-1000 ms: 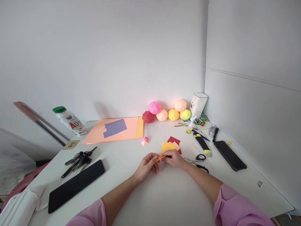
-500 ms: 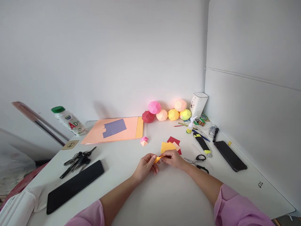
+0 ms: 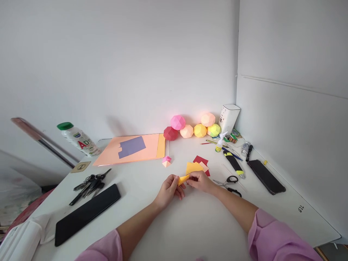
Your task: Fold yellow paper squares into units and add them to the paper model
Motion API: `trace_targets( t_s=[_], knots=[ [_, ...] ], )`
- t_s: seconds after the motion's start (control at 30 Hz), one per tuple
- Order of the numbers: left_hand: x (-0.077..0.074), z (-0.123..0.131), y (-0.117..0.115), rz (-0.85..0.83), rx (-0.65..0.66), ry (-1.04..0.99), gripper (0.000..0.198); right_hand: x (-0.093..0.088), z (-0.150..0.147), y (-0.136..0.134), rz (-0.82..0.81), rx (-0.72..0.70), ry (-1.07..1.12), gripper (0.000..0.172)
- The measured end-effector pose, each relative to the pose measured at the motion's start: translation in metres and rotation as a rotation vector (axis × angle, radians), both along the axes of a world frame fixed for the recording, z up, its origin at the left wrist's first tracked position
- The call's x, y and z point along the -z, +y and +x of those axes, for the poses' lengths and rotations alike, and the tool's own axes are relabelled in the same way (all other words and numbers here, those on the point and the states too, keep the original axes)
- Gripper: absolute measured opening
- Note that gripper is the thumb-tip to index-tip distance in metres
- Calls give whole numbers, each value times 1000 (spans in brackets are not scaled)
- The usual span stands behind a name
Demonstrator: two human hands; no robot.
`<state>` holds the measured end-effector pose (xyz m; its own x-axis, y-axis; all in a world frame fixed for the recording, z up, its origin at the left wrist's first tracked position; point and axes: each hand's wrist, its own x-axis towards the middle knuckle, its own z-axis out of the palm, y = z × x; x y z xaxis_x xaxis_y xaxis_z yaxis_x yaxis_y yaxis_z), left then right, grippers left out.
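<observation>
Between my two hands is a small folded piece of yellow paper, held just above the white table. My left hand pinches its left end between thumb and fingers. At the other end, the fingertips of my right hand are closed on it. Just beyond the hands lie yellow paper pieces, red paper and a peach piece. A small pink and peach folded paper shape stands farther left. Scissors lie right of my right hand.
Faceted paper balls line the wall. A glue bottle, box cutter and dark phone-like object are at right. Left are paper sheets, keys, a long black object and a plastic bottle.
The yellow paper has turned between my fingers, and more of its flat side now shows. My hands have barely shifted; the view has moved slightly.
</observation>
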<state>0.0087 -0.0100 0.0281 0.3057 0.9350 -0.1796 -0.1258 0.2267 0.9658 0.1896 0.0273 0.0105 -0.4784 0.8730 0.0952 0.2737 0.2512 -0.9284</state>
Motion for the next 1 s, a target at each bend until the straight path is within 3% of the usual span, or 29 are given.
trace_targets(
  t_s=[0.13,0.23,0.3,0.5,0.67,1.0],
  knots=[
    [-1,0,-1,-11,-13,-4,38,0,1,-1,-13,-34,42,15],
    [0,1,-1,-15,-32,-11,38,1,2,-2,-31,-8,122,46],
    [1,2,-1,-20,-47,-10,38,1,2,-3,22,0,152,56],
    [2,4,0,-24,-66,-10,40,3,2,-5,272,-34,118,28],
    [1,3,1,-32,-86,-17,38,6,0,-4,315,-62,162,8],
    [2,2,2,-13,-116,-63,38,11,0,0,345,-55,149,9]
  ],
)
